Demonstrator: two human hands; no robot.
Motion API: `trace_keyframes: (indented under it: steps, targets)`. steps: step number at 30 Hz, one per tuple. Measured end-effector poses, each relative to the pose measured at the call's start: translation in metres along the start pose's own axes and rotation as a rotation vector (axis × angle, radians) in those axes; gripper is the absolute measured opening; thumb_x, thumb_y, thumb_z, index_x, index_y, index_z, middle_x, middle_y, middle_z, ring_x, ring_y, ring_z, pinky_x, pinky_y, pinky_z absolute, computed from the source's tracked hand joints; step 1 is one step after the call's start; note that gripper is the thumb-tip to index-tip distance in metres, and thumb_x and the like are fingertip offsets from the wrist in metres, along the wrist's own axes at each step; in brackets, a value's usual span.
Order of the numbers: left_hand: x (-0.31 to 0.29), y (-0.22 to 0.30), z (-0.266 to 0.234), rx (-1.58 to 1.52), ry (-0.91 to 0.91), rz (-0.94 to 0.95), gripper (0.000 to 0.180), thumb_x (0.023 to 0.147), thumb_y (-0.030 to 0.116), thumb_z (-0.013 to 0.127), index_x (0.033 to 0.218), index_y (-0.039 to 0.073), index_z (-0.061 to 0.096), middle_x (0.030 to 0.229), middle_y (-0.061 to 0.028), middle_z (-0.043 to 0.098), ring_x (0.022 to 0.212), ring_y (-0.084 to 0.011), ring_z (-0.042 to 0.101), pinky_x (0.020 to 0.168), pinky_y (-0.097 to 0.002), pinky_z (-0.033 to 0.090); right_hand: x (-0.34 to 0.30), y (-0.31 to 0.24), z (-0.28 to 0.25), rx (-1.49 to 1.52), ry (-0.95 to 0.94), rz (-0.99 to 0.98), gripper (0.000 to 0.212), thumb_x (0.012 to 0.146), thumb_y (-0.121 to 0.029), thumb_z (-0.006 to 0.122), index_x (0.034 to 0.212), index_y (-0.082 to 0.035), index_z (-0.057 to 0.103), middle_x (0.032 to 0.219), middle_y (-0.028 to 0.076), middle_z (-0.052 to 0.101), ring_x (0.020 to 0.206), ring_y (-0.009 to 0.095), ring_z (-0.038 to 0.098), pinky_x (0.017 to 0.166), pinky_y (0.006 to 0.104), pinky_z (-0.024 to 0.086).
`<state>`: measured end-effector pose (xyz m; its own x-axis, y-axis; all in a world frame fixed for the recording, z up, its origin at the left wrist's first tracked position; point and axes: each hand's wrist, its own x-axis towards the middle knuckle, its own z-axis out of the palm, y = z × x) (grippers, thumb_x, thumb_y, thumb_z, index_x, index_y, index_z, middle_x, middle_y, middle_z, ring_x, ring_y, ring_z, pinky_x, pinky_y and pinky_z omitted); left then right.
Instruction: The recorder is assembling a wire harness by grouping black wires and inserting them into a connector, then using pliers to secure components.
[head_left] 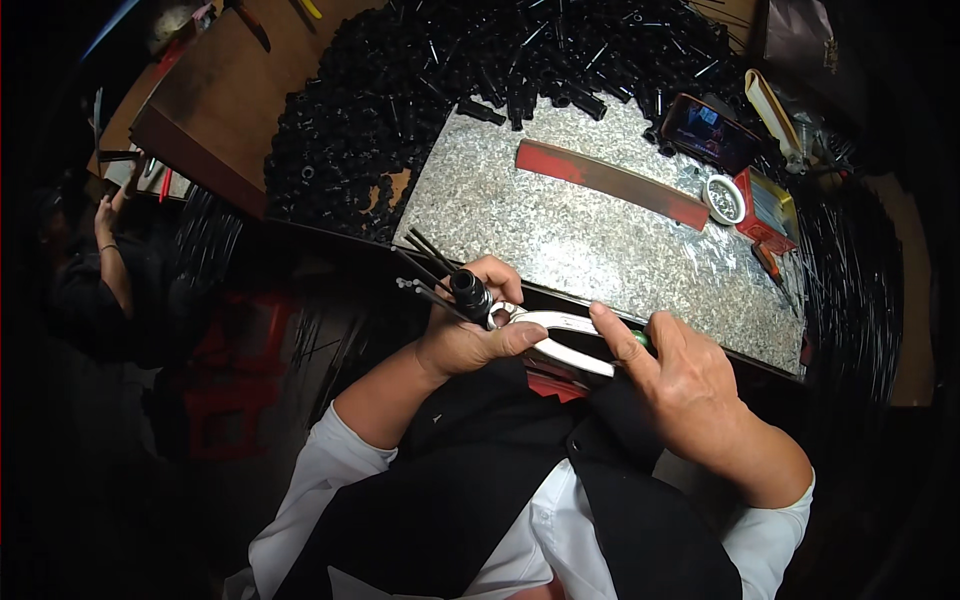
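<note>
Though two hands (462,340) (690,378), one metal tool (570,322)

On the speckled tabletop (470,190) before you lies a red-and-brown strip (612,183). To its right you have a white bowl (707,198) just beside a red box (772,238); a smartphone (710,132) with a lit screen leans behind them. Red plastic stools (232,390) stand to your left.

silver pliers (568,322) slant, handles curved, head beside a black tube (476,300), near thin rods (432,296).

Left hand (465,338) curled, right hand (690,385) clenched, forefinger (622,342) extended
</note>
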<state>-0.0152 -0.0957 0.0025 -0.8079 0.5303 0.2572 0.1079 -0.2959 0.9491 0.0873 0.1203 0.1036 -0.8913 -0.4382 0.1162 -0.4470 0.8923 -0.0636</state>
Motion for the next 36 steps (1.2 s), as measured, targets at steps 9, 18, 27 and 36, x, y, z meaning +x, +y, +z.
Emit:
trace_keyframes:
  steps: [9,18,27,36]
  targets:
    - [0.002,-0.009,-0.011,-0.099,0.067,0.055,0.066,0.056,0.041,0.087,0.093,0.001,0.05,0.081,0.0016,0.051,0.06,-0.0008,0.045,0.057,-0.0171,0.037,0.01,0.009,-0.001,0.447,-0.203,0.197,0.067,0.074,-0.009,0.072,0.135,-0.01,0.045,0.079,0.016,0.053,0.067,0.033,0.055,0.062,0.0404,0.045]
    - [0.002,-0.013,-0.009,-0.181,0.104,0.122,0.067,0.06,0.031,0.087,0.102,0.001,0.045,0.077,0.0017,0.051,0.058,-0.0024,0.047,0.056,-0.0168,0.038,0.009,0.014,0.014,0.838,-0.243,0.198,0.058,0.085,-0.018,0.065,0.137,-0.006,0.041,0.084,0.02,0.06,0.071,0.028,0.06,0.07,0.0346,0.047]
    - [0.002,-0.011,-0.007,0.014,0.113,0.115,0.07,0.058,0.022,0.089,0.109,0.001,0.045,0.079,0.0008,0.054,0.061,-0.0026,0.05,0.057,-0.0163,0.041,0.013,-0.001,0.014,1.003,-0.433,0.226,0.051,0.093,-0.021,0.055,0.138,-0.006,0.037,0.075,0.02,0.061,0.071,0.034,0.064,0.069,0.0368,0.047]
    - [0.004,-0.02,-0.002,0.039,0.097,0.136,0.07,0.061,0.023,0.087,0.109,0.0,0.042,0.08,-0.0024,0.057,0.065,-0.0041,0.053,0.059,-0.0173,0.043,0.007,0.005,0.023,0.973,-0.41,0.248,0.051,0.092,-0.022,0.055,0.135,-0.001,0.038,0.072,0.021,0.063,0.07,0.039,0.063,0.066,0.0404,0.049]
